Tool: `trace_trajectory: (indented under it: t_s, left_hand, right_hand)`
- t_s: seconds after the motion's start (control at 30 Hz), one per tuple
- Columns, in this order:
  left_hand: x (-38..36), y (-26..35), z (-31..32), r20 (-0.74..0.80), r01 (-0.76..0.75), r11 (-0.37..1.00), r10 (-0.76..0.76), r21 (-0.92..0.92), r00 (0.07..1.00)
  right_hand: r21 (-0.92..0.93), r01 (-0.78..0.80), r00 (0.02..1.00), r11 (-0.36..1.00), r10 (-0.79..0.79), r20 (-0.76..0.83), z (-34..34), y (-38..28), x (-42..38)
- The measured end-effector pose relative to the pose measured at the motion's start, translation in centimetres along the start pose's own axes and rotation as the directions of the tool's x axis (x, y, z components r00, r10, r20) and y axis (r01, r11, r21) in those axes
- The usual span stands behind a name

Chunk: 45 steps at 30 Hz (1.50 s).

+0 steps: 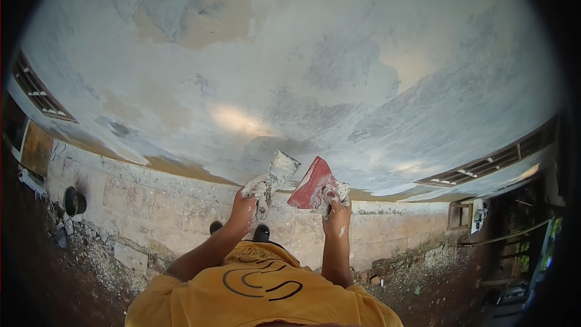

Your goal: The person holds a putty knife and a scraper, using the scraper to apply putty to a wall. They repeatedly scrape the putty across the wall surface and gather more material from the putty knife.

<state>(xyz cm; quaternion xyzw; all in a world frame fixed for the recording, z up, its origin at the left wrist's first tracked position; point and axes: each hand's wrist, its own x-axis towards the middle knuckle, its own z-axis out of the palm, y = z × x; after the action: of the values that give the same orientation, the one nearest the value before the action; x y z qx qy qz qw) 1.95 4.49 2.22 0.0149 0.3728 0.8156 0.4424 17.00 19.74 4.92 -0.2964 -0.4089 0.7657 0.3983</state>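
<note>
My left hand (255, 191), caked in white putty, is closed around a putty knife (282, 165). Its blade points up toward the wall and is coated with pale filler. To the right, my right hand (335, 201) grips a red putty spreader (313, 183) with a broad, flat face, and white filler covers those fingers as well. The two tools are close together but apart, in front of the lower part of the wall (339, 72). Grey and white smeared patches cover the wall, with tan areas between them.
A slatted vent opening (39, 89) is at the left and another vent (484, 166) at the right. Below runs a rough, pale ledge (133, 206). A black bucket (74, 201) lies at the left, near rubble (91, 248). My dark shoes (261, 234) show below my hands.
</note>
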Motion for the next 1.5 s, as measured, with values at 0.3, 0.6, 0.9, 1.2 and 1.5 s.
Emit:
trace_trajectory:
  t_s: [0.3, 0.6, 0.9, 1.2, 1.5]
  left_hand:
    - [-0.3, -0.2, 0.8, -0.009, 0.015, 0.998, -0.015, 0.058, 1.000]
    - [0.6, -1.8, -1.3, 0.097, -0.043, 0.940, 0.011, 0.338, 0.995]
    - [-1.4, 0.0, 1.4, 0.005, -0.055, 0.883, 0.060, 0.465, 0.998]
    - [-1.2, 0.3, 1.9, -0.043, 0.080, 0.889, -0.069, 0.450, 0.997]
    - [-0.6, -0.7, 1.3, 0.019, 0.027, 0.964, -0.033, 0.264, 0.999]
  right_hand:
    - [-0.262, -0.032, 0.999, 0.965, 0.033, 0.000, -0.5, -0.4, 1.0]
    - [-0.308, -0.053, 0.999, 0.950, 0.052, -0.011, 1.2, -1.1, 1.2]
    - [-0.267, -0.060, 0.998, 0.962, 0.065, 0.012, 2.0, -0.7, 1.1]
    - [0.037, -0.258, 0.960, 0.965, 0.252, 0.124, -1.8, 1.6, 3.1]
    - [0.148, -0.059, 0.991, 0.987, 0.041, 0.126, -1.5, -3.0, 4.0]
